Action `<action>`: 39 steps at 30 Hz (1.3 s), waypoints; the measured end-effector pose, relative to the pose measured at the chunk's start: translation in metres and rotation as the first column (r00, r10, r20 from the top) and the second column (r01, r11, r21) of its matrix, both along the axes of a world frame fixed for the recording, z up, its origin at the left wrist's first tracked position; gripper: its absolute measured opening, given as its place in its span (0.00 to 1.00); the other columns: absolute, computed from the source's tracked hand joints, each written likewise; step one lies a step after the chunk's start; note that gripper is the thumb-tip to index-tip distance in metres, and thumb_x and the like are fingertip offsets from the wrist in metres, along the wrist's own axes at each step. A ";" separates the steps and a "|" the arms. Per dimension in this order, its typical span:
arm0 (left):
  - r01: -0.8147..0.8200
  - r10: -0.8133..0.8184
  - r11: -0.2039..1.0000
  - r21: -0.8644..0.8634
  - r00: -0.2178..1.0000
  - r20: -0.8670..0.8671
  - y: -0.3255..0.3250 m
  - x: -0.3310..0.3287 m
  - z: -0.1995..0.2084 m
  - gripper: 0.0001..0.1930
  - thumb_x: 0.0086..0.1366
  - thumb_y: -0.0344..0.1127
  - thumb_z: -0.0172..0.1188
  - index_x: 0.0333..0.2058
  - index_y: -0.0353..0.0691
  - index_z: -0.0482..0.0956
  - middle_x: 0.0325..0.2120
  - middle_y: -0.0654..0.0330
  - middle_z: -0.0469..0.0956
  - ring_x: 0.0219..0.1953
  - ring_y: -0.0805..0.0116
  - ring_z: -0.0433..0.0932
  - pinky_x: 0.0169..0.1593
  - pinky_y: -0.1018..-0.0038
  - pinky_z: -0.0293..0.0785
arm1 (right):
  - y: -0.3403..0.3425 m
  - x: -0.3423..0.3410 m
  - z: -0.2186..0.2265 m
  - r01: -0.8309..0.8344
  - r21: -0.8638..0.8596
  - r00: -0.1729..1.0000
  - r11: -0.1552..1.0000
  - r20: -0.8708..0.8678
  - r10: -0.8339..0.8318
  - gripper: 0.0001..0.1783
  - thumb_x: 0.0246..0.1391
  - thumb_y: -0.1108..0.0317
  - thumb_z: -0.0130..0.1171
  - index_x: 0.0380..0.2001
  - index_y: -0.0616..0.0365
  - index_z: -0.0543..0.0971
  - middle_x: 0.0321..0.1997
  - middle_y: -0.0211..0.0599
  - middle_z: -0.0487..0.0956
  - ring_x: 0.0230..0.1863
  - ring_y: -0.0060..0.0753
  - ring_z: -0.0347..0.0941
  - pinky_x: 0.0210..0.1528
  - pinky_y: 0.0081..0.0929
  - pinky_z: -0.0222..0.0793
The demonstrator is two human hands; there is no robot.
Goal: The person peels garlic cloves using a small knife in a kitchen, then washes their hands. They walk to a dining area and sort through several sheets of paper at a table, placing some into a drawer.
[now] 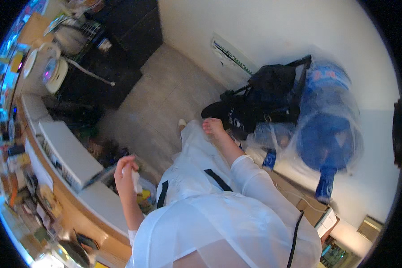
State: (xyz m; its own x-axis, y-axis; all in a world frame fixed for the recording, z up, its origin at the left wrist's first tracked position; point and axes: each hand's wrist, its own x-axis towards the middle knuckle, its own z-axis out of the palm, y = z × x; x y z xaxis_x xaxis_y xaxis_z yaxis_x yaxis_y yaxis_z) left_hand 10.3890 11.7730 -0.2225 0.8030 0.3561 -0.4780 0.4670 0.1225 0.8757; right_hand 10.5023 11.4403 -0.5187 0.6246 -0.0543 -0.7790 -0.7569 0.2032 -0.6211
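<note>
My left hand (126, 171) is raised beside the counter, its fingers curled round a small white piece (137, 182) that looks like a crumpled tissue. Its lower end hangs below the fingers. In front of my white skirt (194, 154), my right hand (214, 127) hangs with loosely curled fingers, and nothing shows in it. A black bag-like bundle (236, 117) is the nearest thing to that hand. I stand upright, with one light shoe (182, 123) showing below the skirt.
A cluttered wooden counter (73, 214) curves along the left, with white shelving (69, 152) below. A white cable (89, 73) hangs over a dark cabinet (134, 31). Blue plastic-wrapped water bottles (324, 134) and a cardboard box (295, 192) stand by the right wall. Grey tiled floor (154, 96) lies ahead.
</note>
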 end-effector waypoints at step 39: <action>-0.126 0.164 0.986 0.106 0.723 -0.671 0.101 0.075 -0.258 0.09 0.63 0.40 0.48 0.32 0.41 0.71 0.22 0.64 0.69 0.24 0.75 0.68 0.25 0.79 0.64 | -0.286 0.311 -0.175 0.899 0.278 0.312 0.338 0.134 -0.941 0.11 0.50 0.73 0.38 0.29 0.70 0.69 0.25 0.44 0.73 0.27 0.36 0.71 0.34 0.35 0.71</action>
